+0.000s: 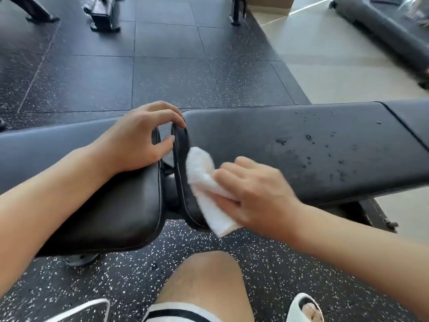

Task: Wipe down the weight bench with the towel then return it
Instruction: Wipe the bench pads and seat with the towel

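Observation:
A black padded weight bench point(290, 145) runs across the view, split by a gap into a seat pad point(111, 210) on the left and a long back pad on the right. My right hand point(253, 194) grips a folded white towel point(206, 189) and presses it on the left end of the back pad, beside the gap. My left hand point(141, 138) rests on the seat pad, its fingers curled over the gap and touching the back pad's edge. Water droplets point(325, 145) speckle the back pad to the right of the towel.
Speckled black rubber floor point(144, 73) lies beyond and beneath the bench; pale tile floor point(336, 66) starts at the far right. Machine feet point(102, 17) stand at the back left, another dark bench point(380, 26) at the top right. My knee point(204, 282) is below the bench.

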